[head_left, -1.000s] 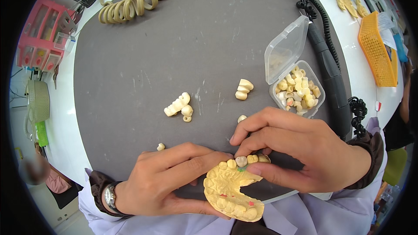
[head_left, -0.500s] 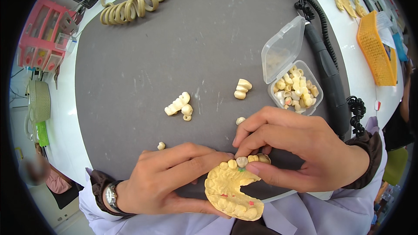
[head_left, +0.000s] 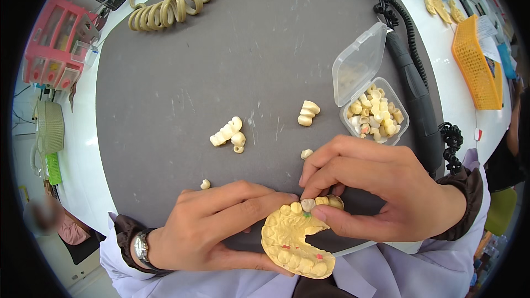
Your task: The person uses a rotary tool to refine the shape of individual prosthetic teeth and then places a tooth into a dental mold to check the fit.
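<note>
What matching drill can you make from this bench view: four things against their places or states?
Things:
1. yellow dental cast
2. clear plastic box
3. orange basket
4. coiled hose

Places or states:
A. far right, on the white counter
B. lid open, filled with small tooth pieces
C. held in the left hand, right hand pinching a piece on it
D. far edge of the grey mat

Pairs: 1-C, 2-B, 3-A, 4-D
</note>
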The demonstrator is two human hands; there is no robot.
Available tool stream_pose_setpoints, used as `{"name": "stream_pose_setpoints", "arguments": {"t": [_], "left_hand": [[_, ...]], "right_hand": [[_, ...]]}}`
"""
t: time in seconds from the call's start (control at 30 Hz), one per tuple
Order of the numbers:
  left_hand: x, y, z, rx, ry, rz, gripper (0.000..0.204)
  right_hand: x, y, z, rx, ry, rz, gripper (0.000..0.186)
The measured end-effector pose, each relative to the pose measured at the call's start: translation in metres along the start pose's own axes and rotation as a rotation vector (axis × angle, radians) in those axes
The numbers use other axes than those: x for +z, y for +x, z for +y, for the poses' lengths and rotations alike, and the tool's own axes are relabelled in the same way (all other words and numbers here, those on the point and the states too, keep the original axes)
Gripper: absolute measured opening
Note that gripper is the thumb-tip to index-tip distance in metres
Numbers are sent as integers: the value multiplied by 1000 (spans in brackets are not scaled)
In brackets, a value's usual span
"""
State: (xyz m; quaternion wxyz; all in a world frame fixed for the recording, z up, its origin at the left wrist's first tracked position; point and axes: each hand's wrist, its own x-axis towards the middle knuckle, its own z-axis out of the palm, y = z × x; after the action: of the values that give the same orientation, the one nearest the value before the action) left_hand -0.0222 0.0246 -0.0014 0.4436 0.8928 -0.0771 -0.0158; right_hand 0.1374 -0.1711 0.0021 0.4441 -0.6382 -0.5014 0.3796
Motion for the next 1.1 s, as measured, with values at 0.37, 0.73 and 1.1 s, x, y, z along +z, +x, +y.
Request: {"name": "stream_pose_setpoints", "arguments": {"t": [0.37,0.73,1.1], "left_hand": [[2,-1,-3,19,1,20,66],[1,-2,-2,14,14,8,68],[0,-1,-1,4,15,-8,68]], "right_hand": [[1,1,3,-22,-1,1,17],[-2,1,0,11,30,3,19],[-2,2,2,3,-4,-13,17]]}}
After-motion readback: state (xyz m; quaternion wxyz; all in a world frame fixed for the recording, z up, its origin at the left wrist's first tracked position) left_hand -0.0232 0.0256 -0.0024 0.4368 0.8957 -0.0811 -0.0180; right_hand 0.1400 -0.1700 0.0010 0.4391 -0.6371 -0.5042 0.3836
